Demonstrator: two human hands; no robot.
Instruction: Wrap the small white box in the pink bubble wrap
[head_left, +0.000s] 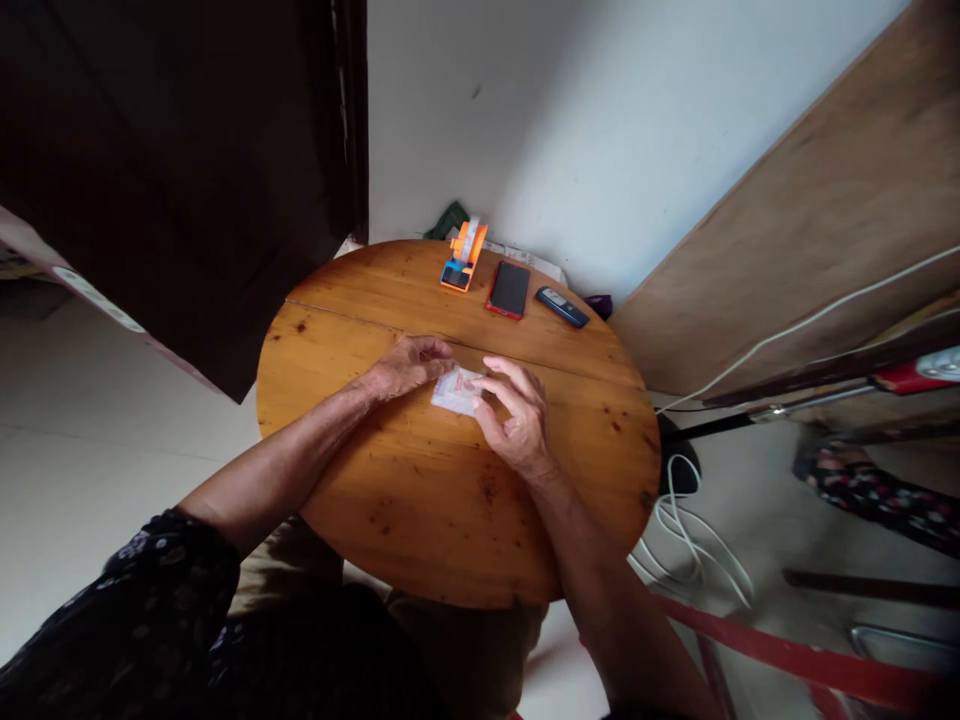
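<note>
A small clear plastic packet (pixel 453 392) with reddish print is between my two hands, low over the middle of the round wooden table (pixel 442 520). At its upper left corner, the curled fingers of my left hand (pixel 409 368) close on the edge; the exact grip is partly hidden. My right hand (pixel 517 415) is open on the other side, its fingers bent and spread apart. Its fingertips reach over the packet's right edge, and whether they touch it is hard to tell.
Along the table's far side are an orange tape dispenser (pixel 466 255), a red-edged phone (pixel 508 290) and a dark handheld device (pixel 562 306). The white wall (pixel 600 120) rises behind. A white cable (pixel 686 540) lies coiled on the floor at right, near a red frame (pixel 795 645).
</note>
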